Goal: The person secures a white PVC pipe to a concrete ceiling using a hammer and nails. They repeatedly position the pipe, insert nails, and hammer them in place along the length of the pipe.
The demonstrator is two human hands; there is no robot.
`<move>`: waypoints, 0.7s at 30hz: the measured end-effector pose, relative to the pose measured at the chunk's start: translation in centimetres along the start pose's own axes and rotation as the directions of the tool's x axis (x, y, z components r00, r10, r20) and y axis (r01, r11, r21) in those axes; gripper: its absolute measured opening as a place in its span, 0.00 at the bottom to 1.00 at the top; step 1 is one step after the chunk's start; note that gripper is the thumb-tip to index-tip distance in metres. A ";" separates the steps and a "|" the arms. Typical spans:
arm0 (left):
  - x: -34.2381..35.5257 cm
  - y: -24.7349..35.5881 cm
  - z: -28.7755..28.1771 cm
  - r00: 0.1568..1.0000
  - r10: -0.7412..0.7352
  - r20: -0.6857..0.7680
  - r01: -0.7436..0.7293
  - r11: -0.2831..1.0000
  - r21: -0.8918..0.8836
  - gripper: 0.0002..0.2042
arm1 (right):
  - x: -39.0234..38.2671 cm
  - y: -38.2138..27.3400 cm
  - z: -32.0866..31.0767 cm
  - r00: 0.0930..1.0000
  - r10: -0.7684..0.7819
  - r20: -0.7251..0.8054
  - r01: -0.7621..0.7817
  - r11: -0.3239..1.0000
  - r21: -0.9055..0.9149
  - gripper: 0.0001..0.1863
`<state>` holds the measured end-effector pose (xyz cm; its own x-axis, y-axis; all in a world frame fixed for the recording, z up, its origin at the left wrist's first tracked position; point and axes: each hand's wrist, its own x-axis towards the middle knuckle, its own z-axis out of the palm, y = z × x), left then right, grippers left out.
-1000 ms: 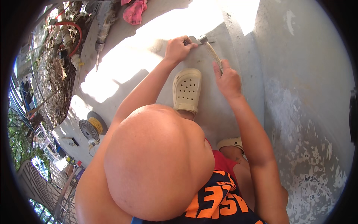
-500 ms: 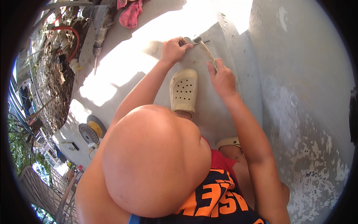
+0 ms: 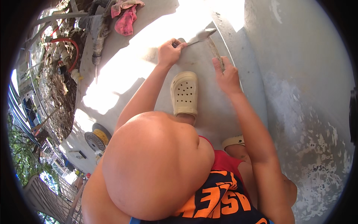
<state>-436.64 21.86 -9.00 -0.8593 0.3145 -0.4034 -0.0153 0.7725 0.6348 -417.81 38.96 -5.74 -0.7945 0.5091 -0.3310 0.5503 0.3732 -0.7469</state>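
Observation:
Beyond my cream clog point(image 3: 185, 91), my left hand point(image 3: 170, 52) is closed in a pinch on a thin metal rod point(image 3: 193, 43) that points to the right. A small grey rounded piece shows by its fingertips; I cannot make out what it is. My right hand point(image 3: 228, 77) is wrapped around the worn wooden handle of a hammer point(image 3: 214, 49). The hammer's head is smeared by motion and hangs above and beyond the rod's far end, apart from my left fingers.
A dusty power drill point(image 3: 97, 46) with a long bit lies at the far left, near pink cloth gloves point(image 3: 126, 21). Left of me are a spool of yellow cord point(image 3: 100, 136) and a rubble edge with a red hose point(image 3: 72, 42). A grey wall point(image 3: 298, 63) rises on the right.
My right hand has shifted slightly right and nearer, and the hammer head has swung up and right off the rod. My left hand keeps its pinch, a little farther left.

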 end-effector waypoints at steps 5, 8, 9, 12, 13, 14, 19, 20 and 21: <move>0.5 -0.6 0.0 0.996 -0.085 -0.010 0.085 0.996 0.023 0.17 | -0.6 0.7 -2.8 0.990 0.122 -0.075 -0.121 0.992 0.023 0.33; 0.7 -0.5 0.0 0.995 -0.099 -0.009 0.099 0.995 0.028 0.17 | -0.9 1.6 -3.1 0.983 0.139 -0.118 -0.136 0.990 0.034 0.34; 0.7 -0.4 0.0 0.996 -0.088 -0.002 0.088 0.996 0.018 0.17 | -1.0 1.8 -3.0 0.981 0.137 -0.136 -0.133 0.990 0.041 0.35; 0.4 0.0 0.2 0.998 -0.063 0.017 0.063 0.998 0.000 0.16 | -1.3 2.0 -3.0 0.985 0.125 -0.115 -0.130 0.991 -0.031 0.34; 0.3 0.1 0.2 0.998 -0.060 0.023 0.060 0.998 -0.003 0.16 | -1.4 1.8 -2.9 0.986 0.130 -0.100 -0.133 0.991 -0.020 0.34; 0.1 0.1 0.2 0.998 -0.054 0.029 0.054 0.998 -0.007 0.16 | -1.5 1.6 -2.8 0.987 0.136 -0.085 -0.137 0.991 -0.010 0.34; -0.5 0.5 0.1 0.997 -0.035 0.063 0.036 0.999 -0.014 0.15 | -1.6 0.8 -1.8 0.992 0.125 0.002 -0.125 0.992 -0.012 0.32; -0.5 0.6 0.1 0.997 -0.028 0.069 0.030 0.999 -0.017 0.15 | -1.4 0.7 -1.6 0.995 0.102 0.008 -0.102 0.994 -0.029 0.32; -0.6 0.7 0.1 0.997 -0.026 0.076 0.027 0.999 -0.020 0.15 | -1.2 0.4 -1.3 0.997 0.080 0.017 -0.080 0.996 -0.043 0.32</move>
<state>-436.11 22.32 -8.38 -0.8170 0.3358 -0.4687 -0.0488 0.7697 0.6366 -416.29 39.50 -4.96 -0.7519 0.5246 -0.3994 0.6224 0.3648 -0.6925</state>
